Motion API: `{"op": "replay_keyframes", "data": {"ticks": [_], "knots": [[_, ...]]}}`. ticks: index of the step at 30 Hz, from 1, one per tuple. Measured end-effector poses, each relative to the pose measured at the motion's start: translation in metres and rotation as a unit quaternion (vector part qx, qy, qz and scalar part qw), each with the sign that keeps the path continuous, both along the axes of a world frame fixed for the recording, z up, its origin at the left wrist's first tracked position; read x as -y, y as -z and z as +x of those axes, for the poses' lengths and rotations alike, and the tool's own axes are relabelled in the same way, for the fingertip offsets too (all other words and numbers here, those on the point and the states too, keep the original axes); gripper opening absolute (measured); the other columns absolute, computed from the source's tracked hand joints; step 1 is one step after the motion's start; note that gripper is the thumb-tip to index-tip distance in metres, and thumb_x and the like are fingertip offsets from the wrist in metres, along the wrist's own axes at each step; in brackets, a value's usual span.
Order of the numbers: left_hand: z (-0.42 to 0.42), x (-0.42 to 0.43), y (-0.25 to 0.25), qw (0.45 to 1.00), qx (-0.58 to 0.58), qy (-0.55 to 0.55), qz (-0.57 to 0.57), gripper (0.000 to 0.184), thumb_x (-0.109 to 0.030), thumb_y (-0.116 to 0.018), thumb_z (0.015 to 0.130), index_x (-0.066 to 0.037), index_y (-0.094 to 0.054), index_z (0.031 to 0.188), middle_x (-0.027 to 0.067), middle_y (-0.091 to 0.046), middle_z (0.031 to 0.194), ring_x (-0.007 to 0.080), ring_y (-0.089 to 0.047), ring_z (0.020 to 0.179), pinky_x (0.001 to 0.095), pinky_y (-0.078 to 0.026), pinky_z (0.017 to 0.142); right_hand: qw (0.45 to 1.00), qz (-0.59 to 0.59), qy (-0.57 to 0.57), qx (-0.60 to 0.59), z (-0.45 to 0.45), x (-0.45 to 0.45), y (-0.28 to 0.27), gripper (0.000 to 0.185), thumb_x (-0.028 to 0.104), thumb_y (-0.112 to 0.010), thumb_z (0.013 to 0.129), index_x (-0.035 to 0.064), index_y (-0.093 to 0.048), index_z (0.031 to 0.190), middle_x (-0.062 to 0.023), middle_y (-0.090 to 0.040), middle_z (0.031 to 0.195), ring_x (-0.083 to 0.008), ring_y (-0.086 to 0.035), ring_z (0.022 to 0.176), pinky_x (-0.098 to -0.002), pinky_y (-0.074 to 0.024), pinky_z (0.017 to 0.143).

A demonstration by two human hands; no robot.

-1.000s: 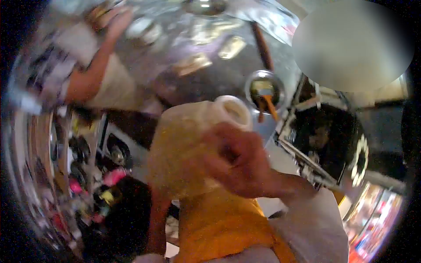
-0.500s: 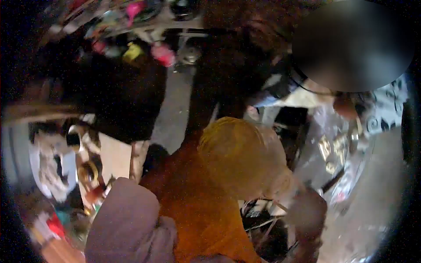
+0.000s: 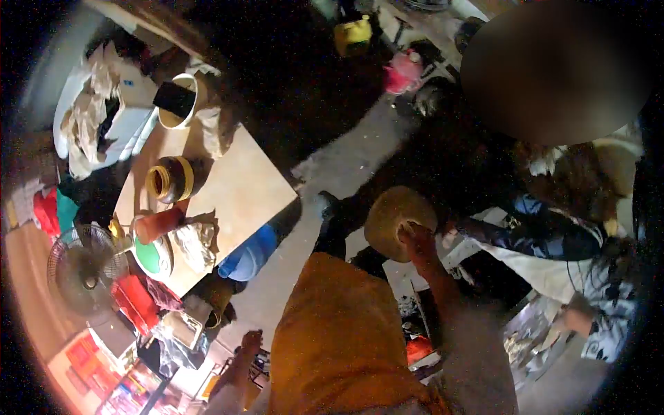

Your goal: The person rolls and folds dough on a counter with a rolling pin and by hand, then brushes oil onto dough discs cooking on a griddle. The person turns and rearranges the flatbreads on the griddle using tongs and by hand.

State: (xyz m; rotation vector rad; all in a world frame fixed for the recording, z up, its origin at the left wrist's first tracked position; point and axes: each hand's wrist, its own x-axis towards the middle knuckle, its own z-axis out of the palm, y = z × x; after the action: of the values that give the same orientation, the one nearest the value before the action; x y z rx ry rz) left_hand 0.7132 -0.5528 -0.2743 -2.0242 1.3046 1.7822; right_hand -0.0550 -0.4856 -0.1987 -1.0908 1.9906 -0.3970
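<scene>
My right hand [image 3: 415, 241] reaches forward with its fingers closed at the near side of a round tan object [image 3: 393, 213], whose exact kind I cannot make out. The object hangs above the floor in front of my orange garment [image 3: 335, 339]. My left hand [image 3: 250, 342] is low at my left side, its fingers loosely apart and nothing visible in them. A brown jar [image 3: 169, 181] lies tipped on the pale tabletop [image 3: 259, 183] to the left, beside a reddish cup [image 3: 158, 225], a green-topped tub [image 3: 153, 256] and a crumpled cloth [image 3: 196, 245].
A fan [image 3: 88, 277] stands at the left. A blue container [image 3: 250, 254] is under the table's edge. On the right, another person's sleeve [image 3: 612, 328] and hand [image 3: 575, 318] show near a plastic-covered heap. A grey strip of floor [image 3: 346, 162] runs ahead.
My view has swung left, bringing more of the table and the fan into sight. My right hand is now farther forward with the round object, and my left hand has come into view.
</scene>
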Motion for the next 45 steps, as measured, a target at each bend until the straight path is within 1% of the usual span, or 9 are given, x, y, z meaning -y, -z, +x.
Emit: {"op": "replay_keyframes", "data": {"ticks": [2,10,15,21,29,36,38,42,45], "knots": [[-0.007,-0.015,-0.028,0.995,0.039,-0.03,0.09,0.023,-0.029,-0.059,0.095,-0.007,-0.066,0.101,0.0065,-0.068,0.083,0.021,-0.062,0.064,0.0374,-0.053,0.058,0.951,0.007,0.29,0.104,0.002,0.069,-0.023,0.041,0.033,-0.063,0.092,0.0029,-0.066,0.12,-0.0166,-0.067,0.114,-0.0327,-0.063,0.104,-0.0428,-0.0483,0.091],[-0.066,-0.005,-0.002,0.764,-0.239,-0.431,0.415,0.025,-0.03,-0.056,0.097,-0.008,-0.065,0.105,0.0071,-0.069,0.088,0.0233,-0.065,0.067,0.0393,-0.054,0.058,0.989,0.035,0.14,0.034,-0.004,0.246,-0.036,0.038,0.032,-0.066,0.088,0.0021,-0.067,0.111,-0.0179,-0.069,0.11,-0.0336,-0.064,0.103,-0.0432,-0.0491,0.089],[-0.152,0.013,-0.052,0.916,0.005,-0.35,0.195,0.024,-0.037,-0.051,0.099,-0.015,-0.061,0.099,0.0082,-0.067,0.097,0.0279,-0.066,0.078,0.0398,-0.048,0.054,0.986,-0.02,0.154,0.066,-0.003,0.315,0.006,0.028,0.028,-0.068,0.089,0.0025,-0.065,0.098,-0.0086,-0.066,0.087,-0.0215,-0.06,0.082,-0.0375,-0.0469,0.075],[-0.187,-0.084,-0.06,0.792,-0.189,-0.548,0.191,0.027,-0.036,-0.059,0.098,-0.01,-0.063,0.106,0.004,-0.066,0.085,0.0178,-0.062,0.065,0.0329,-0.047,0.053,0.959,-0.064,0.189,0.199,0.004,0.406,0.019,0.027,0.028,-0.074,0.085,0.0107,-0.054,0.077,0.0043,-0.051,0.073,-0.013,-0.047,0.068,-0.0332,-0.0411,0.064],[-0.408,-0.171,-0.14,0.662,-0.107,-0.742,-0.011,0.024,-0.033,-0.065,0.097,-0.01,-0.063,0.102,0.0051,-0.065,0.078,0.0157,-0.061,0.06,0.0304,-0.046,0.051,0.97,-0.01,-0.037,0.238,-0.044,0.52,0.157,0.057,0.039,-0.057,0.095,0.0012,-0.052,0.137,-0.0106,-0.058,0.134,-0.0251,-0.051,0.12,-0.0398,-0.0417,0.105],[-0.56,-0.281,-0.122,0.863,0.06,-0.501,0.028,0.026,-0.028,-0.066,0.096,-0.004,-0.066,0.107,0.0034,-0.066,0.082,0.0138,-0.058,0.066,0.0313,-0.047,0.058,0.956,0.133,-0.261,-0.008,-0.006,0.552,0.128,0.056,0.018,-0.052,0.09,-0.0042,-0.045,0.142,-0.024,-0.049,0.144,-0.0376,-0.045,0.134,-0.0412,-0.0361,0.113],[-0.587,-0.232,-0.151,0.783,0.065,-0.61,0.107,0.032,-0.03,-0.065,0.097,-0.001,-0.063,0.112,0.0065,-0.067,0.09,0.0165,-0.061,0.073,0.0333,-0.051,0.065,0.942,0.128,-0.308,-0.037,-0.004,0.516,0.112,0.057,0.011,-0.05,0.089,-0.0057,-0.044,0.143,-0.0278,-0.046,0.147,-0.0412,-0.043,0.137,-0.0416,-0.0345,0.115],[-0.634,-0.217,-0.153,0.651,0.029,-0.751,0.103,0.044,-0.028,-0.07,0.093,0.002,-0.061,0.123,0.0093,-0.069,0.099,0.0173,-0.064,0.08,0.0339,-0.053,0.072,0.887,0.018,-0.461,-0.035,-0.079,0.415,0.163,0.04,0.025,-0.059,0.088,0.0006,-0.059,0.12,-0.0231,-0.068,0.107,-0.0371,-0.065,0.098,-0.0475,-0.0511,0.082],[-0.656,-0.21,-0.149,0.684,0.066,-0.723,0.071,0.05,-0.03,-0.075,0.087,0.001,-0.063,0.124,0.0092,-0.07,0.108,0.0149,-0.064,0.09,0.0316,-0.053,0.08,0.782,0.294,-0.549,-0.009,-0.102,0.372,0.159,0.014,0.014,-0.059,0.086,0.0041,-0.069,0.09,-0.0096,-0.069,0.079,-0.0252,-0.064,0.061,-0.0413,-0.0516,0.054]]}}
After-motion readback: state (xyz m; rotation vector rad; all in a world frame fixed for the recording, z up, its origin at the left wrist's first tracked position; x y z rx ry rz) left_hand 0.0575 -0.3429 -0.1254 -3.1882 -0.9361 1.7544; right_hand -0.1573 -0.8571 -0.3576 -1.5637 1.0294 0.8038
